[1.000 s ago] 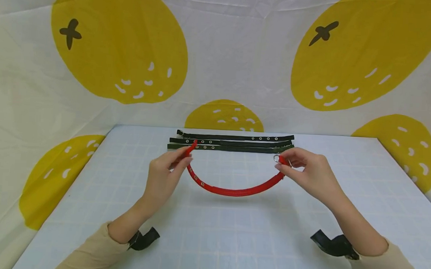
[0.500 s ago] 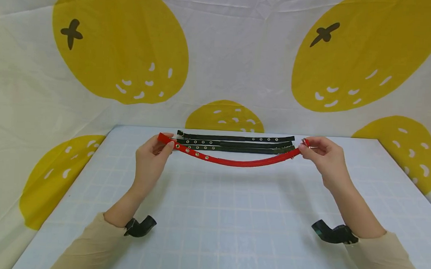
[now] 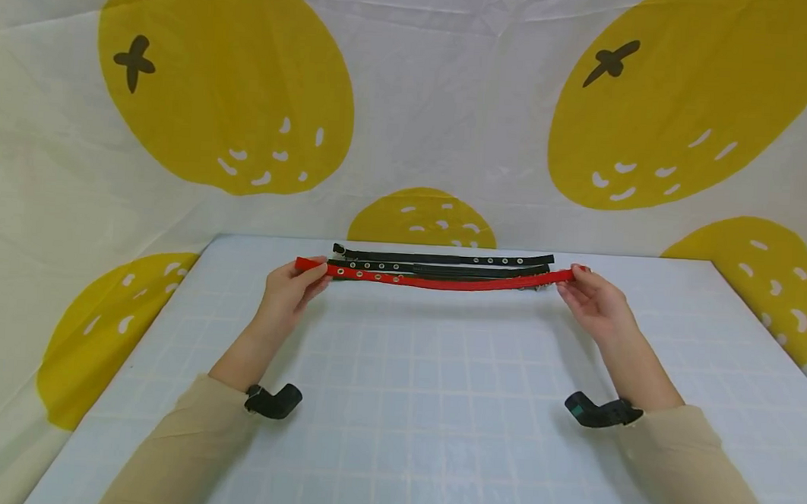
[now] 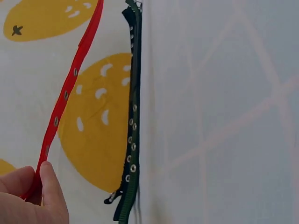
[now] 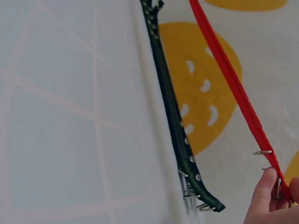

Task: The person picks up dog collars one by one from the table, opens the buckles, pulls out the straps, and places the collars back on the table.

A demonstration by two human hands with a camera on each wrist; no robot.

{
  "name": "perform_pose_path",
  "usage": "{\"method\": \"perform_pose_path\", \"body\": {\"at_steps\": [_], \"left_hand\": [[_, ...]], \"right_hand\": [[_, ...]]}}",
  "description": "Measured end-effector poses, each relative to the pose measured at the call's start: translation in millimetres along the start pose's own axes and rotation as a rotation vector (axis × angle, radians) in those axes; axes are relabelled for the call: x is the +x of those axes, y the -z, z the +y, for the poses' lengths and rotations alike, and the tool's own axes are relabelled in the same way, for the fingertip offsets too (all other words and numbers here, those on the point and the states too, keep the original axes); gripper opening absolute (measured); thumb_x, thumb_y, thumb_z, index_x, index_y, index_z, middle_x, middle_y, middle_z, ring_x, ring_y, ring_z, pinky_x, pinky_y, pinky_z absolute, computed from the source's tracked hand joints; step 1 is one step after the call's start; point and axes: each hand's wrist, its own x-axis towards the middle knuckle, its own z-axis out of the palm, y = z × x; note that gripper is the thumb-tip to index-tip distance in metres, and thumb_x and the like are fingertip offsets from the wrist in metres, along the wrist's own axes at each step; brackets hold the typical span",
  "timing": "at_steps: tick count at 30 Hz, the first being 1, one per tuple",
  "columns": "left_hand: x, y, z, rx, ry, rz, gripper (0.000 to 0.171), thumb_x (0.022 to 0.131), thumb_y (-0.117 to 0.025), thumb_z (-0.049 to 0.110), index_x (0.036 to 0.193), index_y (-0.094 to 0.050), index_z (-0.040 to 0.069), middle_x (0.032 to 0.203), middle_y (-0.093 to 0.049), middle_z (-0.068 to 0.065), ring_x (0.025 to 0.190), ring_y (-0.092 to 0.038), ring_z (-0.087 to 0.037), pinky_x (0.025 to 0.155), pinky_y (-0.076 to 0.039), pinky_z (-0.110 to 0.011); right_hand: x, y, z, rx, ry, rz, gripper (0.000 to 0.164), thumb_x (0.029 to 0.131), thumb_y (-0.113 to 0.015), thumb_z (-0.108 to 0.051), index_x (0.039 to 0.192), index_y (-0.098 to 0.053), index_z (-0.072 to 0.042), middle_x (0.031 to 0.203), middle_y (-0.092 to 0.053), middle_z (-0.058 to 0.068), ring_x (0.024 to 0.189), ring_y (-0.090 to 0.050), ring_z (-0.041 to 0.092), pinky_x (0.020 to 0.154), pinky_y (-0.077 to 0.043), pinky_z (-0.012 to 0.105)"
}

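Note:
A red collar (image 3: 443, 284) with metal eyelets is stretched nearly straight between both hands, above the table. My left hand (image 3: 291, 286) pinches its eyelet end between thumb and fingers; in the left wrist view the red collar (image 4: 62, 100) runs up and away from that grip. At the other end, my right hand (image 3: 596, 300) pinches the buckle end, where a metal ring and buckle (image 5: 279, 186) show by the fingertips. Behind the red collar, a black collar (image 3: 417, 258) lies along the back of the table, with more dark collars partly hidden in front of it.
The white checked table (image 3: 430, 406) ends at the back against a hanging cloth (image 3: 451, 117) printed with yellow fruit. A black wrist camera (image 3: 274, 401) sits on the left forearm, and another black camera (image 3: 600, 411) on the right.
The red collar went from a deep sag to almost straight as the hands spread apart. It moved back and now overlaps the dark collars in the head view.

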Motion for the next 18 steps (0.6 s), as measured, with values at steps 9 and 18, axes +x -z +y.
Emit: {"method": "perform_pose_path", "body": {"at_steps": [9, 18], "left_hand": [[18.1, 8.6, -11.0, -0.107, 0.183, -0.021, 0.036, 0.096, -0.048, 0.004, 0.131, -0.042, -0.003, 0.097, -0.055, -0.003, 0.070, -0.064, -0.010, 0.073, -0.053, -0.019], [25.0, 6.5, -14.8, -0.031, 0.172, 0.003, 0.047, 0.097, -0.047, 0.007, 0.140, -0.034, -0.004, 0.126, -0.048, -0.011, 0.071, -0.063, -0.007, 0.081, -0.050, -0.018]], "right_hand": [[24, 11, 8, -0.119, -0.046, -0.024, 0.008, 0.090, -0.057, -0.003, 0.084, -0.062, -0.003, 0.080, -0.067, 0.010, 0.075, -0.066, 0.021, 0.076, -0.055, 0.029], [40, 20, 11, -0.135, -0.048, -0.049, 0.008, 0.090, -0.055, 0.002, 0.084, -0.061, -0.002, 0.081, -0.066, 0.010, 0.075, -0.065, 0.020, 0.079, -0.054, 0.031]]}}
